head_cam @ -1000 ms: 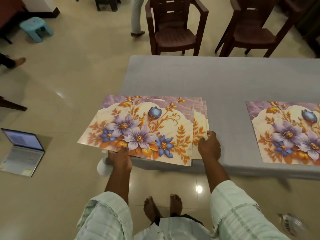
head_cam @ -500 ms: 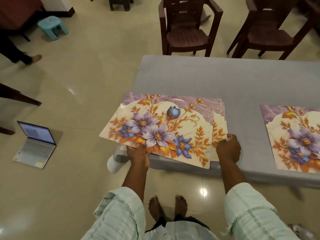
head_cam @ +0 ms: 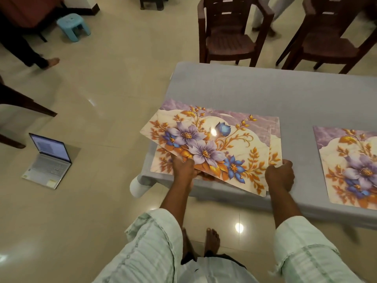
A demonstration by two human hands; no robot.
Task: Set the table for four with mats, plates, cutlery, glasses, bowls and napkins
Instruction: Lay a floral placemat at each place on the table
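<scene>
The top mat (head_cam: pixel 212 148) is held raised and skewed over the stack of mats (head_cam: pixel 274 139) at the near left corner of the table (head_cam: pixel 265 88). Its near edge is pinched by the left hand (head_cam: pixel 183 168), thumb on top and fingers beneath, while the stack's near right corner is gripped by the right hand (head_cam: pixel 280 176). The top mat's long axis runs from its far left corner, which overhangs the table's left edge, down to its near right corner, which overhangs the near edge; the purple band, its top, points away from the person and slightly right. A second mat could be dragged along if the sheets cling, or the stack could be pulled off the near edge should the right hand ease. A laid mat (head_cam: pixel 350 166) lies well to the right of the stack, flat on the table.
</scene>
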